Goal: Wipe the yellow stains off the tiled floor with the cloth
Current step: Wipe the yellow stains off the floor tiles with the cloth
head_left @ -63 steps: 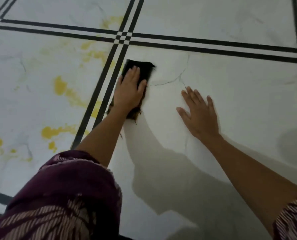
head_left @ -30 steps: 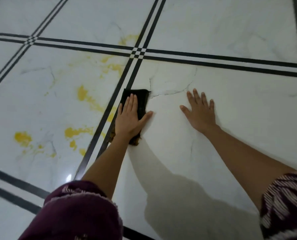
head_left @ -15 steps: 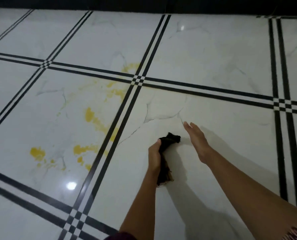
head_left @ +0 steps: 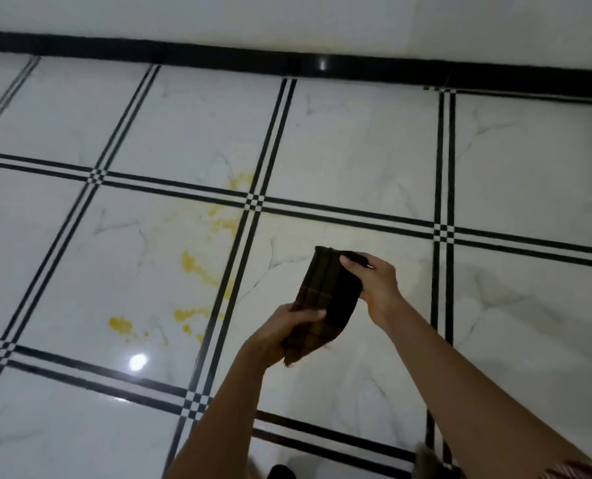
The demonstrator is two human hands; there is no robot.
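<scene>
A dark brown checked cloth [head_left: 325,299] is held up off the white tiled floor [head_left: 356,160], stretched between both hands. My left hand [head_left: 280,335] grips its lower end, thumb on top. My right hand [head_left: 377,281] pinches its upper right edge. Yellow stains [head_left: 197,267] lie on the tile to the left of the hands, with more blotches lower left [head_left: 121,324] and fainter smears near the tile crossing [head_left: 241,181].
Black double lines [head_left: 239,243] divide the floor into large tiles. A black skirting strip [head_left: 287,63] runs along the far wall. A bright light reflection [head_left: 137,361] shines on the tile at lower left.
The cloth has been lifted off the floor. My right hand left the tile and took hold of the cloth's upper edge, spreading it out. The view has risen and tilted towards the wall.
</scene>
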